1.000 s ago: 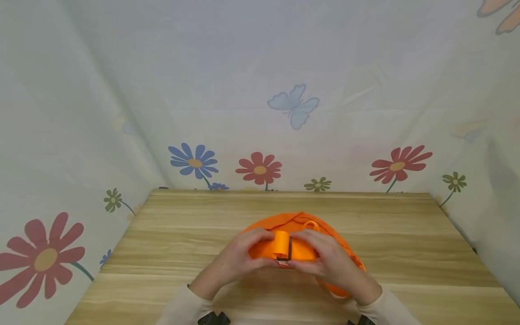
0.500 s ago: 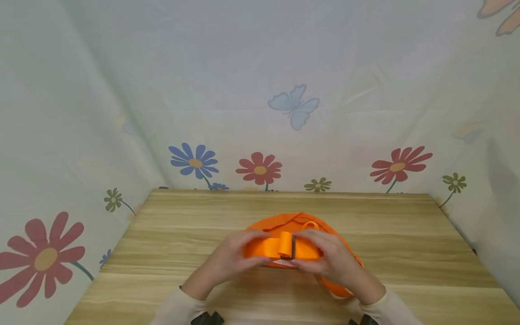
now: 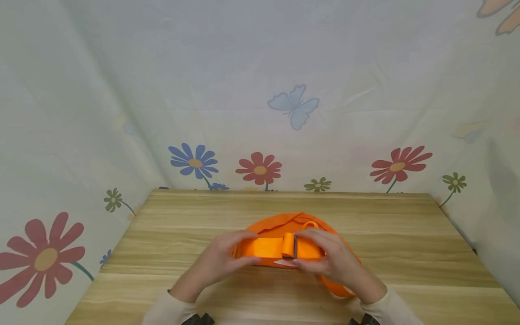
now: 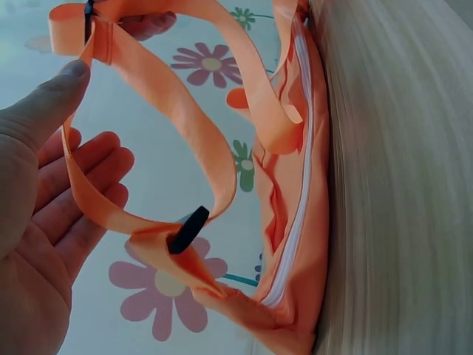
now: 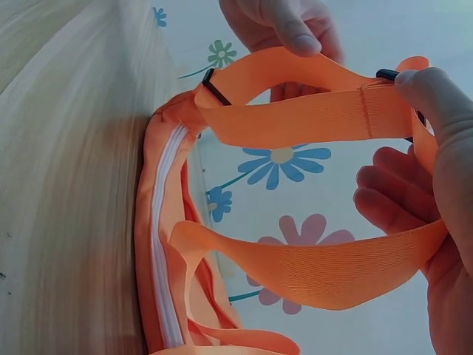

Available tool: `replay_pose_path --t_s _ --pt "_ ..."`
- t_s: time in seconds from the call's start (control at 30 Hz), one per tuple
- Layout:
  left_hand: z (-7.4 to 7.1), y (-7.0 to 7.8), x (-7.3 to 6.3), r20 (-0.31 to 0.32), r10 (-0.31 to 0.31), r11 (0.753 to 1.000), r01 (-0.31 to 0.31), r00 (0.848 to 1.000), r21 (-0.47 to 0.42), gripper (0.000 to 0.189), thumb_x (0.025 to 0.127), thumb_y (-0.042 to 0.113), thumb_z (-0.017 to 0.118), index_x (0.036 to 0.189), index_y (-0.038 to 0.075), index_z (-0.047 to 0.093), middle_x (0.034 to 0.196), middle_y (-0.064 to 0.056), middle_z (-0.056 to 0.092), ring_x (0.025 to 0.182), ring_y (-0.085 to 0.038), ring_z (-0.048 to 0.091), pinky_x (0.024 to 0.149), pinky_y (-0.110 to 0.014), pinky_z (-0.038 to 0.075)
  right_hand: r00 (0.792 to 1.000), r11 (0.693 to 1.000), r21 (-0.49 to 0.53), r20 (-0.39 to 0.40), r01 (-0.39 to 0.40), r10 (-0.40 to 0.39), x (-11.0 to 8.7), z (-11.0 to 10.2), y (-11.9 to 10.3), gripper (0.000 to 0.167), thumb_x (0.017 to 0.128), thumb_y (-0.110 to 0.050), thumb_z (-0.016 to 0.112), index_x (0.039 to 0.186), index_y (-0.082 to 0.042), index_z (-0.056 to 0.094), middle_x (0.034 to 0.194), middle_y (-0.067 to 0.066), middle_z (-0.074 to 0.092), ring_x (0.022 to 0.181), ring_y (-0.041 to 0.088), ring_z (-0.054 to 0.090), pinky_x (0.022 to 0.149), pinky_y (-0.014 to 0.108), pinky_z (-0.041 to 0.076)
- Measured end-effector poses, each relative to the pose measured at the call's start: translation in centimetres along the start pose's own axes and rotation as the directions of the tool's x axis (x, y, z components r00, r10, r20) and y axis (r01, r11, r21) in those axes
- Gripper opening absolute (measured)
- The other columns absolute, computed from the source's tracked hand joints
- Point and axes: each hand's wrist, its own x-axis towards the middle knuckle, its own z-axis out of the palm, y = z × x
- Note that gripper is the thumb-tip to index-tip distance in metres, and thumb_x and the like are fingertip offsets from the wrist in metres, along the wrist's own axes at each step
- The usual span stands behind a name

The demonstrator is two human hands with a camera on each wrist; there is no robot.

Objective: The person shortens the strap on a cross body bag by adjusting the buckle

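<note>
An orange waist bag [image 3: 280, 222] lies on the wooden table, its white zipper [image 5: 158, 237] along the side in both wrist views. Its orange strap [image 3: 268, 248] is raised in front of it, running between both hands. My left hand [image 3: 221, 253] holds the strap between thumb and fingers at the left, fingers behind the webbing. My right hand [image 3: 335, 253] grips the strap beside a dark slider buckle [image 3: 295, 247], thumb right at the buckle. A small roll of webbing [image 3: 288, 245] stands at this buckle. Another black slider [image 4: 189, 230] sits lower on the strap, near the bag's end.
The wooden table [image 3: 183, 225] spreads around the bag on all sides. A pale cloth backdrop [image 3: 345, 113] with printed flowers and butterflies rises behind it and at both sides. A further strap loop [image 3: 339, 289] droops onto the table below the right hand.
My left hand has moved left along the strap, away from the buckle, baring more webbing between the hands. The buckle and the webbing roll have shifted slightly right; the bag stays put.
</note>
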Motion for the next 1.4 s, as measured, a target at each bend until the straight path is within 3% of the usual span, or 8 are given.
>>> replay_pose_path --t_s 0.27,0.47,0.8,0.9,1.03,1.17,1.27,1.4 --pt "-0.5 -0.7 -0.9 -0.049 0.006 1.0 -0.005 0.999 0.019 0.047 0.088 0.032 0.091 0.129 0.016 0.076 0.13 0.001 0.079 0.119 -0.023 0.075 0.103 -0.047 0.062 1.0 0.999 0.033 0.004 -0.012 0.011 0.0 -0.3 0.1 0.051 0.083 -0.017 0.095 0.127 -0.007 0.072 0.113 0.006 0.08 0.097 0.02 0.076 0.098 0.016 0.057" --pt "-0.8 -1.5 -1.4 -0.077 0.03 1.0 -0.03 0.997 0.011 0.044 0.088 0.027 0.091 0.128 0.018 0.076 0.127 0.002 0.079 0.115 -0.021 0.076 0.101 -0.044 0.063 1.0 0.999 0.031 0.009 -0.02 0.02 0.0 -0.5 0.1 0.053 0.082 -0.015 0.096 0.127 -0.007 0.072 0.113 0.007 0.08 0.096 0.02 0.075 0.095 0.016 0.059" --pt "-1.6 -2.6 -2.4 -0.061 -0.04 0.999 0.041 0.997 0.011 0.045 0.089 0.027 0.09 0.131 0.017 0.075 0.13 0.0 0.078 0.119 -0.022 0.075 0.103 -0.046 0.062 0.999 0.999 0.022 0.03 -0.042 0.041 0.2 -0.8 -0.1 0.053 0.082 -0.017 0.096 0.128 -0.009 0.072 0.114 0.006 0.079 0.096 0.019 0.075 0.091 0.017 0.061" --pt "-1.8 -2.6 -2.3 -0.032 -0.024 0.999 0.025 0.999 0.035 0.049 0.089 0.028 0.09 0.133 0.018 0.073 0.133 0.001 0.077 0.121 -0.022 0.074 0.104 -0.046 0.062 0.998 0.999 0.021 0.034 -0.047 0.046 0.3 -0.6 -0.1 0.054 0.08 -0.016 0.097 0.127 -0.01 0.072 0.114 0.003 0.08 0.097 0.017 0.075 0.092 0.017 0.06" --pt "-1.9 -2.0 -1.7 0.017 0.058 0.994 -0.059 0.998 0.089 0.06 0.085 0.031 0.094 0.138 0.018 0.069 0.137 0.002 0.075 0.125 -0.021 0.072 0.105 -0.045 0.061 1.0 1.0 0.02 0.015 -0.023 0.023 0.4 -0.3 -0.2 0.052 0.082 -0.019 0.097 0.127 -0.01 0.072 0.112 0.003 0.08 0.095 0.017 0.075 0.092 0.017 0.059" --pt "-1.6 -0.3 -0.7 0.081 0.119 0.984 -0.128 0.99 0.123 0.067 0.086 0.044 0.091 0.142 0.017 0.066 0.139 0.0 0.073 0.125 -0.022 0.071 0.106 -0.047 0.061 1.0 1.0 0.021 -0.004 0.004 -0.004 0.5 -0.1 -0.2 0.049 0.086 -0.023 0.094 0.126 -0.009 0.072 0.112 0.004 0.079 0.095 0.018 0.075 0.092 0.017 0.059" --pt "-1.0 1.5 0.4 0.126 0.089 0.987 -0.104 0.988 0.12 0.068 0.09 0.053 0.085 0.144 0.018 0.064 0.14 0.001 0.073 0.126 -0.022 0.07 0.108 -0.049 0.059 1.0 1.0 0.03 -0.002 0.005 -0.005 0.6 0.1 -0.2 0.048 0.087 -0.025 0.093 0.127 -0.008 0.072 0.113 0.005 0.079 0.096 0.018 0.075 0.094 0.016 0.059" --pt "0.3 3.4 1.6 0.17 0.032 0.994 -0.05 0.985 0.1 0.07 0.091 0.051 0.086 0.147 0.018 0.062 0.142 0.002 0.071 0.128 -0.019 0.068 0.112 -0.047 0.057 1.0 0.999 0.04 0.011 0.006 -0.006 0.7 0.4 -0.4 0.05 0.086 -0.023 0.094 0.128 -0.009 0.071 0.115 0.004 0.079 0.096 0.018 0.074 0.091 0.017 0.06"
